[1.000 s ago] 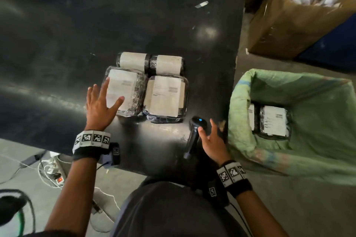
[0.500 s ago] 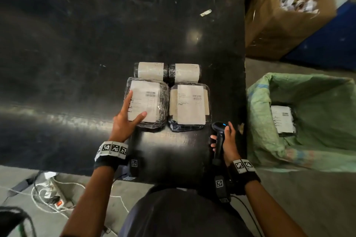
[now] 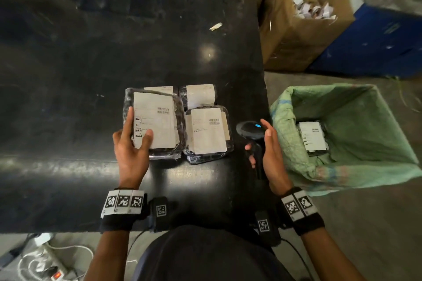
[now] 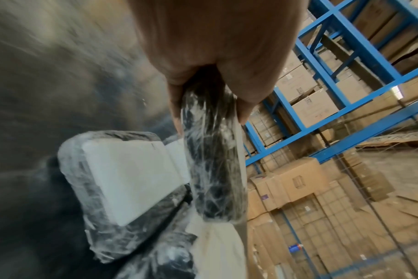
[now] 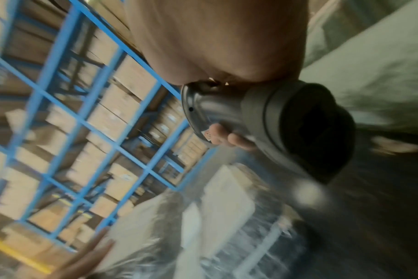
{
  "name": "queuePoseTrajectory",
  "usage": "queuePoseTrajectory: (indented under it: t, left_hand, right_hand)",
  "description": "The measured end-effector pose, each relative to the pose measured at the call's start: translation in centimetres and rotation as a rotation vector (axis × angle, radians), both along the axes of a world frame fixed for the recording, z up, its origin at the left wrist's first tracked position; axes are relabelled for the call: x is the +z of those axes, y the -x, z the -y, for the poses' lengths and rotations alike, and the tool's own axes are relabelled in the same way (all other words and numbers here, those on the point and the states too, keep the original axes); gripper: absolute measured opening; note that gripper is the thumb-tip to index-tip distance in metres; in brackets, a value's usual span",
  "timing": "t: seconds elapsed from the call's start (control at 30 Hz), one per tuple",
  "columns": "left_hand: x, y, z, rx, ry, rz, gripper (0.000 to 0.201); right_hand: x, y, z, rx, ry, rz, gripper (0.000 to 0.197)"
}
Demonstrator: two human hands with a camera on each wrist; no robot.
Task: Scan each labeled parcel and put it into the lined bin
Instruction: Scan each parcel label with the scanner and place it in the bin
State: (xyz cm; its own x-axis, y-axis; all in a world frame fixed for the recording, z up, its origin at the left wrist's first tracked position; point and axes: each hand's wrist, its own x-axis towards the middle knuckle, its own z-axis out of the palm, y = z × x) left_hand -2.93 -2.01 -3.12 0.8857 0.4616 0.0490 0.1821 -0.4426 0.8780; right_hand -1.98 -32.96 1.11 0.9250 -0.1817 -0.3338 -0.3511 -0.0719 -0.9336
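Several black film-wrapped parcels with white labels lie near the front of the black table (image 3: 91,64). My left hand (image 3: 134,143) grips the left flat parcel (image 3: 157,125) by its near left edge, thumb on the label, and it is tilted up off the table; the left wrist view shows that parcel's edge (image 4: 212,169) pinched between thumb and fingers. A second flat parcel (image 3: 209,131) lies just right of it, with a rolled parcel (image 3: 201,96) behind. My right hand (image 3: 269,153) holds the black scanner (image 3: 250,131), (image 5: 274,128) by its handle. One parcel (image 3: 312,137) lies inside the green-lined bin (image 3: 356,173).
The bin stands on the floor right of the table. An open cardboard box (image 3: 303,25) with paper scraps stands behind it, beside something blue (image 3: 376,41). A paper scrap (image 3: 215,26) lies farther back on the table. Cables and a power strip (image 3: 52,264) lie on the floor at lower left.
My left hand went from lying flat on the left parcel to gripping its edge and lifting it. My right hand took a firmer hold of the scanner and raised it.
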Motion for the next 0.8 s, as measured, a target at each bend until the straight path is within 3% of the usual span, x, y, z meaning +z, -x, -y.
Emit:
queuePoseTrajectory:
  t: [0.13, 0.27, 0.8]
  left_hand:
    - [1.3, -1.3, 2.6, 0.005, 0.02, 0.167, 0.069]
    - [1.9, -3.1, 5.3, -0.017, 0.052, 0.259, 0.068]
    - [3.1, -4.3, 8.7, -0.036, 0.169, 0.349, 0.063]
  right_hand:
    - [5.9, -0.5, -2.1, 0.067, -0.149, 0.126, 0.055]
    - [9.2, -1.2, -4.3, 0.093, -0.222, 0.208, 0.044]
    - [11.2, -1.4, -6.9, 0.148, -0.22, 0.205, 0.041]
